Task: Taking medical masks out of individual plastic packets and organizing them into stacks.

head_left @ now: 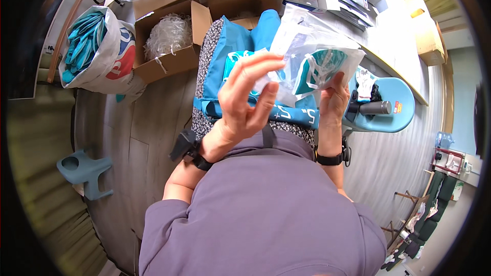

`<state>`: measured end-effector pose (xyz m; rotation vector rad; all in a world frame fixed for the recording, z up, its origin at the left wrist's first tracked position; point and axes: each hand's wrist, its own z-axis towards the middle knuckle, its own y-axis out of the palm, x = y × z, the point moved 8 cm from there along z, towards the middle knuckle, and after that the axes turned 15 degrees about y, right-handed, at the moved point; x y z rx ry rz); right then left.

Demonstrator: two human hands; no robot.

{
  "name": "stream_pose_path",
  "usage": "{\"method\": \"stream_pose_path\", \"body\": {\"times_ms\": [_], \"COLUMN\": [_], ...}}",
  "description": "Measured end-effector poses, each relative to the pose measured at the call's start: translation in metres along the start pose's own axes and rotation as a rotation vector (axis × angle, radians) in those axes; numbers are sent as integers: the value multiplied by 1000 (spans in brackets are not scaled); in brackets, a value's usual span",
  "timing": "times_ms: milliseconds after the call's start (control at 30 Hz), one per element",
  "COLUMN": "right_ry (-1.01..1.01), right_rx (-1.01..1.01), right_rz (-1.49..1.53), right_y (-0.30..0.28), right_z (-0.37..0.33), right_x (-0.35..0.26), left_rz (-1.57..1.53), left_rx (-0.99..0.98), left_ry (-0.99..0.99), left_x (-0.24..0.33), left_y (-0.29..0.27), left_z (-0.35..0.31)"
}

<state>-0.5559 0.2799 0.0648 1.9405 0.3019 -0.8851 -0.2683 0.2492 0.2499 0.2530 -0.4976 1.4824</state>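
Observation:
My right hand (335, 99) grips the lower right side of a clear plastic bag (294, 33) with its fingers closed. Inside or behind the plastic shows a teal cloth item with white cords (321, 69); which of the two I cannot tell. Beside the bag, to its left, my left hand (243, 89) is raised, thumb and fingers apart, with nothing visible in it. Under both hands a blue cloth (219, 66) with a lettered band lies over my lap on dark patterned fabric. Another teal piece with white cords (234, 61) lies behind my left hand.
At left stands a white sack (115, 53) full of teal pieces. Next to it, a cardboard box (153, 66) holds shredded packing. A blue stool (399, 97) at right carries a dark bottle (375, 108). A white table (399, 36) and a grey-blue stool (84, 168) flank me.

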Motion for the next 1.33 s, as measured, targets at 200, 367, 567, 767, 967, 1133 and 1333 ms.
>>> {"method": "stream_pose_path", "body": {"times_ms": [200, 367, 567, 767, 967, 1133, 1333], "right_ry": [-6, -95, -169, -137, -104, 114, 468], "right_rx": [3, 34, 136, 144, 249, 202, 125], "right_rz": [-28, -141, -270, -317, -35, 326, 430], "right_y": [11, 12, 25, 24, -37, -68, -28], "right_z": [-4, -9, -23, -22, 11, 27, 24], "right_x": [2, 9, 8, 11, -11, -24, 24], "left_rz": [-283, -249, -64, -315, -430, -232, 587], "left_rx": [-244, -236, -253, 8, 173, 100, -744], "left_ry": [-681, -705, -739, -856, -918, -907, -446], "left_x": [-55, -50, -58, -77, -83, -121, -128], "left_y": [49, 64, 61, 45, 17, -20, -3], "left_z": [-55, -73, -83, -91, -82, -100, -96]}}
